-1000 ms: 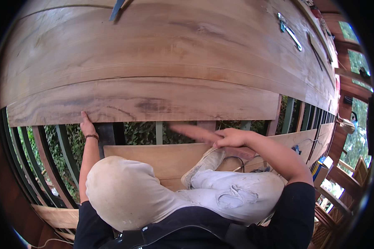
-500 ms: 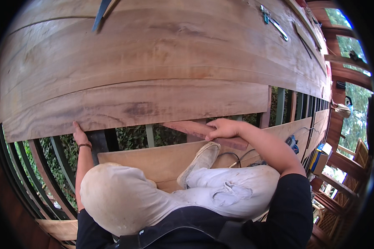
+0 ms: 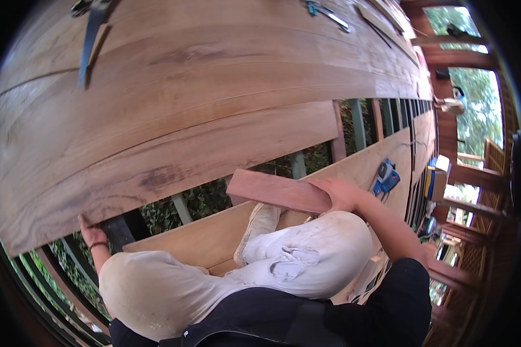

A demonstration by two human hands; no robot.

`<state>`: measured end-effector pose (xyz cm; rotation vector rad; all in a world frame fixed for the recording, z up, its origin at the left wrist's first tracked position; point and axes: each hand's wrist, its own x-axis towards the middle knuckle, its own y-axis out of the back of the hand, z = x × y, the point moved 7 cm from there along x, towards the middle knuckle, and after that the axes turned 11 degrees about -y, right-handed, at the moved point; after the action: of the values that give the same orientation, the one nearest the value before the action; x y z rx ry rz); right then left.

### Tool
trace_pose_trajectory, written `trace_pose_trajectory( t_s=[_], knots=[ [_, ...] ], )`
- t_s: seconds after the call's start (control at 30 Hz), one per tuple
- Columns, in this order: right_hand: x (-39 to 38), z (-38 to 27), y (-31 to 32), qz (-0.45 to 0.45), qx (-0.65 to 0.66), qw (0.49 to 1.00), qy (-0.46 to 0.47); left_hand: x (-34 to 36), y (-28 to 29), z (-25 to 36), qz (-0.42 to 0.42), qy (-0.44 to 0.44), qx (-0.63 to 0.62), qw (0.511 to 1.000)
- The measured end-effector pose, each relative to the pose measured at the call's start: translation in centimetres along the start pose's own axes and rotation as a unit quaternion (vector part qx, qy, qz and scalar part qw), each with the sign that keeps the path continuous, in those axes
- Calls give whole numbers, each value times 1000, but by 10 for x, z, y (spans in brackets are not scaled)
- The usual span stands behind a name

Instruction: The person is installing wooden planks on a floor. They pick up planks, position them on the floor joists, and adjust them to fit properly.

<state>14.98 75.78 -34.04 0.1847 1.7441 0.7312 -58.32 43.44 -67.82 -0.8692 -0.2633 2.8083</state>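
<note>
The front floorboard point(image 3: 214, 151), a long plank with dark grain, lies along the edge of the laid wooden floor. At its near edge, toward the left end, my left hand point(image 3: 94, 234) grips it, a digit on the edge and the other fingers partly hidden. My right hand point(image 3: 338, 195) is closed round the right end of a reddish wooden block point(image 3: 278, 191). The block is tilted above the gap in front of the floorboard, over my shoe point(image 3: 257, 228). Its left end is close to the floorboard's near edge.
Green and brown joists point(image 3: 182, 208) show in the open gap, with foliage below. A loose board point(image 3: 173, 234) lies under my legs. A blue power tool point(image 3: 386, 176) with a cable stands at right. A handsaw point(image 3: 91, 46) and a clamp point(image 3: 330, 16) lie on the far boards.
The reddish block has been lifted and turned, so its broad face and left end now show. My left hand stays at the floorboard's edge. The view has swung to the right.
</note>
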Motion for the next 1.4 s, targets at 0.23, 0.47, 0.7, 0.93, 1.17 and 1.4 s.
trace_pose_trajectory(
  t_s=[0.23, 0.47, 0.7, 0.93, 1.17, 1.4],
  knots=[
    [-93, 133, -193, 223, 238, 885, -334, -3, -35, -5, 41, 21, -37, 998],
    [-106, 110, -266, 245, 300, 817, -427, 5, -36, 2, 46, 29, -37, 998],
    [-31, 156, -137, 280, 196, 872, -350, -13, -59, -9, 10, 65, -37, 997],
    [-35, 134, -155, 202, 160, 896, -362, -16, -63, 6, 18, -27, -46, 998],
    [-2, 52, -56, 184, 62, 933, -304, -58, -16, 30, 181, -52, 322, 928],
    [141, -217, 84, 262, -27, 937, 228, -164, -142, 55, -208, -58, 217, 952]
  ],
)
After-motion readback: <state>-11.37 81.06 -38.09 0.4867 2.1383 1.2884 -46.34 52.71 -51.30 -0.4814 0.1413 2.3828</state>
